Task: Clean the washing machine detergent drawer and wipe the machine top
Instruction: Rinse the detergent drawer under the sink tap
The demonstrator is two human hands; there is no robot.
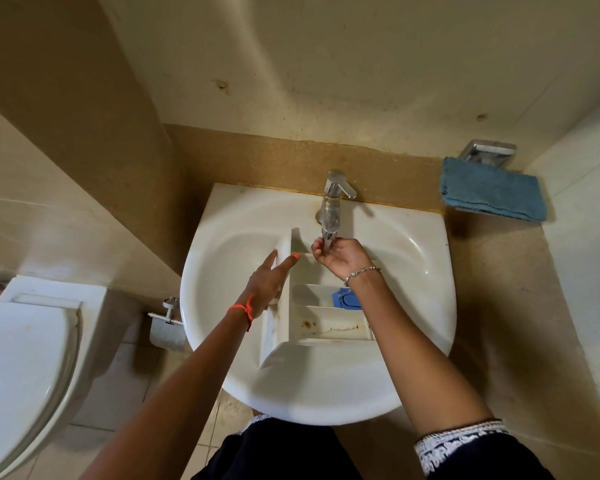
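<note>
White moulded plastic, the detergent drawer lies in the glossy rounded ceramic basin, its boxy compartments facing up, with a blue insert at its right end and rust-brown stains in the nearest trough. I see the left hand pinching the drawer's tall left panel, thumb over its top edge, while the right hand has its fingers curled round the tip of the chrome tap. Bare basin slope shows on either side of the drawer, and a blue terry towel hangs well apart at right.
</note>
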